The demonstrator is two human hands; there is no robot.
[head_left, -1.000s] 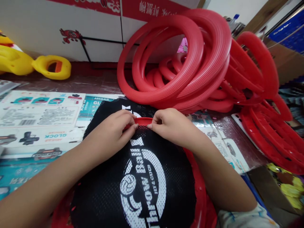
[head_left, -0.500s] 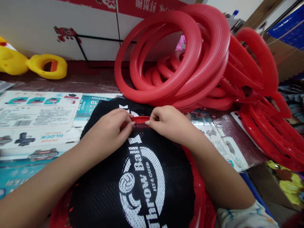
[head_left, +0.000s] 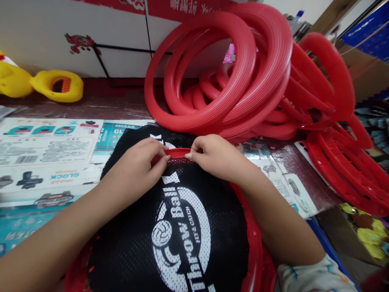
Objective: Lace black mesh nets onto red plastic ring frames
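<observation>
A black mesh net [head_left: 127, 243] with white "Throw Ball" lettering lies over a red plastic ring [head_left: 253, 243] in front of me. At its far side a short red strip of rim [head_left: 178, 153] shows between my hands. My left hand [head_left: 144, 160] pinches the net at the left end of that strip, thumb against fingers. My right hand [head_left: 209, 156] does likewise at the right end, its thumb on the rim. Part of the net extends beyond the strip, under the hands. The fingertips hide exactly how net and rim meet.
Ribbed red rings [head_left: 200, 119] are piled behind the net, with more red ring parts [head_left: 343, 162] to the right. Yellow plastic toys [head_left: 57, 95] lie at the back left against a white box [head_left: 121, 28]. Printed cardboard [head_left: 45, 158] covers the table. Yellow pieces [head_left: 372, 239] fill a carton at lower right.
Both hands keep their pinch at the far rim, with hardly any movement. The whole view has shifted very slightly.
</observation>
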